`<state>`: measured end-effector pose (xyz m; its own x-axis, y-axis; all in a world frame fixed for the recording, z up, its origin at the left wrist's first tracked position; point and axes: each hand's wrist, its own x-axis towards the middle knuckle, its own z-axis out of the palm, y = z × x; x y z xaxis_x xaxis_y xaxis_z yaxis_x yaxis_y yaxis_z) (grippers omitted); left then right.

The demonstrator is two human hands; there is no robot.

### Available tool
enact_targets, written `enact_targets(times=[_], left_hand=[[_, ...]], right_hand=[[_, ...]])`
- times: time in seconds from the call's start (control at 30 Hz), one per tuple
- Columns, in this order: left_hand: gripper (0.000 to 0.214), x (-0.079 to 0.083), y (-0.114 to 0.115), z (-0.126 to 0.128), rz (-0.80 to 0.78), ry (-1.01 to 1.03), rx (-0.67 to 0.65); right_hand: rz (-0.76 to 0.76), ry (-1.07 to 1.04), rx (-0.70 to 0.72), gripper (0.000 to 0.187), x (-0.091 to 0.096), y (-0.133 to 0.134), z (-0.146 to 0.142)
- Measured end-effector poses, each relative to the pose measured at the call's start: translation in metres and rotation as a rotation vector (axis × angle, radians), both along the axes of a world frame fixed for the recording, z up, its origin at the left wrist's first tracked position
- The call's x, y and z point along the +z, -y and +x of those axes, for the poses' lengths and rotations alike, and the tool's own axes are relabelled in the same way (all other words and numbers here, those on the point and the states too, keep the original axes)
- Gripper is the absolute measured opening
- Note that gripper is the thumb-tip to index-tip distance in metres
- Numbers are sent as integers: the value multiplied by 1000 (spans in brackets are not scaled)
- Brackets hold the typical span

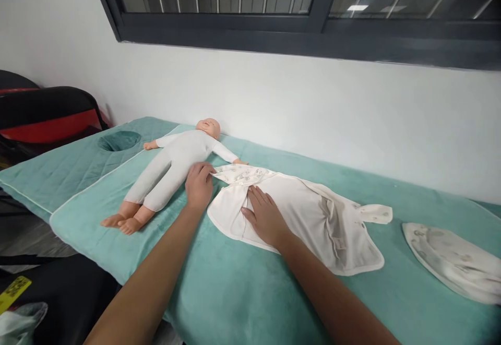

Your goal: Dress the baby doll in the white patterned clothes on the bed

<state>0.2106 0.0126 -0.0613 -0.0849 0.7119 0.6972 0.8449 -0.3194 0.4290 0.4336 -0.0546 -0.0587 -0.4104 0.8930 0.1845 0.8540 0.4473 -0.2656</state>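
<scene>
A baby doll [172, 165] in a white bodysuit lies on its back on the teal padded table [242, 287], head toward the wall. Beside it to the right lies a cream baby garment [309, 219], spread flat. My left hand [199, 184] pinches the garment's printed flap at its upper left corner, right next to the doll's side. My right hand [265, 215] lies flat, fingers stretched out, pressing on the garment's left part.
A second cream printed cloth piece [450, 259] lies at the table's right end. The white wall and a dark window frame run behind the table. A round face hole [118, 140] is at the table's left end. A black and red chair [50, 115] stands at left.
</scene>
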Motion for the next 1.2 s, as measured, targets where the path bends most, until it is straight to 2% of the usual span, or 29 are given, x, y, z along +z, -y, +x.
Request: enact_targets(times=[0.07, 0.2, 0.27, 0.33, 0.37, 0.43, 0.5, 0.6, 0.73, 0.93, 1.07, 1.2], left_hand=[[29, -2, -4, -1, 57, -28, -9], [33, 0, -2, 2, 59, -73, 29], [33, 3, 2, 6, 27, -147, -31], [30, 5, 4, 11, -70, -218, -85], [29, 5, 3, 12, -135, -211, -61], [32, 4, 1, 13, -251, -112, 76], [35, 2, -4, 11, -307, 2, 195], [34, 0, -8, 5, -311, 75, 199], [27, 1, -6, 1, -255, 174, 95], [29, 7, -2, -2, -120, 288, -29], [34, 1, -9, -6, -148, 305, -43], [40, -3, -12, -4, -210, 252, -35]], right_hand=[[-5, 36, -77, 63, -2, 2, 0], [-14, 67, -210, 63, 2, 1, 1], [-7, 68, -268, 62, 7, -1, 10], [6, 76, -334, 61, 11, -4, 26], [11, 89, -371, 61, 12, -5, 34], [-4, 133, -433, 62, 12, -8, 51], [-29, 195, -453, 64, 8, -10, 62], [-31, 260, -382, 70, 1, -11, 62], [-12, 272, -226, 73, -3, -10, 47], [28, 238, -67, 75, -3, -11, 40], [7, 213, 38, 78, -2, -19, 43], [-30, 156, 38, 82, 0, -33, 39]])
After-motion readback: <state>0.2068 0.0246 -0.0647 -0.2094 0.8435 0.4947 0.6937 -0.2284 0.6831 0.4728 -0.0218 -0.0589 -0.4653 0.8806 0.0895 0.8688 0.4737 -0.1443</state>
